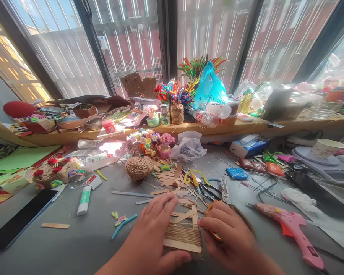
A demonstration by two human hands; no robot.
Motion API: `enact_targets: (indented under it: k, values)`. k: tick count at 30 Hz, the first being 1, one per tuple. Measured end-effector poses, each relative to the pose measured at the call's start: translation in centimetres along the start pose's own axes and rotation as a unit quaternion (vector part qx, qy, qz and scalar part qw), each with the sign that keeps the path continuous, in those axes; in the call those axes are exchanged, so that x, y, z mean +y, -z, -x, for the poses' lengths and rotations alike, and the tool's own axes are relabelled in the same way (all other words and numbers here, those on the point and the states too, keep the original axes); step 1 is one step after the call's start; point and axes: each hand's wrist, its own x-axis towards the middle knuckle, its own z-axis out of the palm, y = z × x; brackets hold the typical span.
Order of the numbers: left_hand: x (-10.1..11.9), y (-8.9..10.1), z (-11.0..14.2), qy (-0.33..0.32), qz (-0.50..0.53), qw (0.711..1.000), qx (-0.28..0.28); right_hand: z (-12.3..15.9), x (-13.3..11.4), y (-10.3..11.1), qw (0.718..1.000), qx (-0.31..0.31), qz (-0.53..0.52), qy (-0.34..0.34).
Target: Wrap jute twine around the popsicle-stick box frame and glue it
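Observation:
A small box-like piece of wooden craft sticks wound with brown twine point(183, 233) lies in front of me. My left hand point(153, 229) grips it from the left, fingers over the far side and thumb along the near edge. At its right edge, my right hand point(229, 227) has thumb and fingertips pinched together; what they hold, if anything, is too small to make out. Scissors point(225, 189) lie partly hidden beneath my right hand, blades pointing away. Beyond my hands are cut craft sticks point(172, 178) and a ball of twine point(139, 168).
On the right lie a pink glue gun point(295, 229) and a kitchen scale point(329, 164) bearing a paper cup. A glue stick point(84, 200), a phone point(24, 217) and a single craft stick point(55, 225) are on the left. Pipe cleaners point(174, 93) and bottles crowd the windowsill.

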Motion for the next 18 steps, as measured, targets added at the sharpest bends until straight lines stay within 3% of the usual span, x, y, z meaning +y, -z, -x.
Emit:
enact_targets:
  k: [3, 11, 18]
  values:
    - [-0.1, -0.1, 0.0, -0.008, -0.002, 1.0, 0.017, 0.1, 0.3, -0.3, 1.0, -0.004, -0.015, -0.008]
    - [1.7, 1.0, -0.4, -0.001, -0.008, 0.999, -0.049, 0.1, 0.3, 0.0, 1.0, -0.001, -0.011, -0.028]
    - [1.2, 1.0, -0.3, -0.034, -0.001, 0.998, -0.047, 0.1, 1.1, -0.2, 0.997, -0.002, -0.016, -0.072]
